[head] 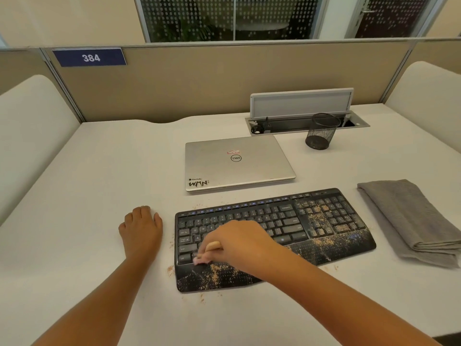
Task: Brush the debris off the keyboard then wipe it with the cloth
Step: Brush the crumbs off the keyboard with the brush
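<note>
A black keyboard [287,221] lies on the white desk, with tan crumbs [321,218] scattered over its number pad and wrist rest. My right hand [239,243] grips a small wooden-handled brush [207,252], whose pale bristles touch the keyboard's lower left keys. Left of the keyboard, my left hand [141,228] rests on the desk with its fingers curled under, holding nothing. A folded grey cloth [409,218] sits to the right of the keyboard.
A closed silver laptop [237,163] lies just behind the keyboard. A black mesh pen cup [320,132] stands by an open cable tray [306,121] at the back. A few crumbs [171,269] lie on the desk by the keyboard's left corner. Partitions wall in the desk.
</note>
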A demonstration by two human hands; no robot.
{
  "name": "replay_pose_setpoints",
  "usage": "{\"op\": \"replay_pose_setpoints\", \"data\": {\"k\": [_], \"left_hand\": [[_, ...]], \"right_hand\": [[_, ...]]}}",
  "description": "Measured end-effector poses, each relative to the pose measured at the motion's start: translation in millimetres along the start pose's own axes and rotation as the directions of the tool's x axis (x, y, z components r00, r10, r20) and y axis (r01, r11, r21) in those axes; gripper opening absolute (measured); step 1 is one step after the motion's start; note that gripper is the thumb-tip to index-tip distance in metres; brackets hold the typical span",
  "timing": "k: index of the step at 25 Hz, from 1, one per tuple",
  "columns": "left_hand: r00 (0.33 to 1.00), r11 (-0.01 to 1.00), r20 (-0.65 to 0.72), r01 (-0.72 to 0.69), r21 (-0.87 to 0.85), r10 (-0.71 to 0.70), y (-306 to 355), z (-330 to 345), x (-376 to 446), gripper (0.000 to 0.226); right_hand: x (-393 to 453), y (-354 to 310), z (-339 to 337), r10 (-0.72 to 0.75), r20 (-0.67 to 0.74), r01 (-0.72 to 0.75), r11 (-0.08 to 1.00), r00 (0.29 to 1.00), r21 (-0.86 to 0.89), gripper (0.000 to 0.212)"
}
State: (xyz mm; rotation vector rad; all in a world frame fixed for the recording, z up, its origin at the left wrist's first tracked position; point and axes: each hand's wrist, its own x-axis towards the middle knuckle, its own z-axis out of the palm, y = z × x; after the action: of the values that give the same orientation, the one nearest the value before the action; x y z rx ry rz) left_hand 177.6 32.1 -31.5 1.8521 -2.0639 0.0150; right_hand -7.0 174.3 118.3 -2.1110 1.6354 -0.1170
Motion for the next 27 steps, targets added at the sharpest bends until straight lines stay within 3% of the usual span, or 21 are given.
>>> {"op": "replay_pose_setpoints", "data": {"k": [5, 8, 11, 15, 19, 21, 25, 27], "left_hand": [[0.999, 1.000, -0.033, 0.000, 0.013, 0.000, 0.0, 1.5, 0.0, 0.045], [1.000, 1.000, -0.012, 0.008, 0.006, -0.007, 0.4, 0.5, 0.6, 0.044], [1.000, 1.000, -0.019, 0.023, -0.001, -0.023, 1.1, -0.6, -0.2, 0.039], [1.000, 1.000, -0.024, 0.008, -0.003, -0.008, 1.1, -0.4, -0.6, 0.045], [1.000, 1.000, -0.012, 0.001, 0.001, -0.001, 0.6, 0.0, -0.9, 0.049], [1.000, 1.000, -0.009, -0.001, 0.006, 0.001, 1.6, -0.5, -1.2, 0.047], [1.000, 1.000, 0.006, 0.005, 0.012, -0.005, 0.7, -0.8, -0.3, 0.047], [1.000, 1.000, 0.001, 0.013, 0.010, -0.013, 0.7, -0.1, -0.3, 0.045]], "right_hand": [[-9.8, 34.5, -10.7, 0.227, 0.108, -0.208, 0.965, 0.968, -0.160, 0.023], [-5.4, 31.0, -7.9, 0.204, 0.107, -0.192, 0.975, 0.973, -0.113, 0.019], [-5.6, 26.9, -9.6, 0.222, 0.089, -0.220, 0.975, 0.971, -0.031, 0.034], [-22.0, 52.3, -28.3, 0.352, 0.095, -0.329, 0.923, 0.931, -0.202, 0.016], [-31.0, 67.3, -30.5, 0.325, 0.058, -0.328, 0.943, 0.944, 0.051, 0.023], [-35.7, 78.2, -29.4, 0.386, 0.072, -0.389, 0.921, 0.920, 0.032, 0.023], [-47.0, 110.0, -39.4, 0.601, -0.008, -0.599, 0.794, 0.799, -0.104, 0.024], [-48.8, 110.4, -43.1, 0.552, -0.019, -0.552, 0.834, 0.833, 0.011, 0.020]]}}
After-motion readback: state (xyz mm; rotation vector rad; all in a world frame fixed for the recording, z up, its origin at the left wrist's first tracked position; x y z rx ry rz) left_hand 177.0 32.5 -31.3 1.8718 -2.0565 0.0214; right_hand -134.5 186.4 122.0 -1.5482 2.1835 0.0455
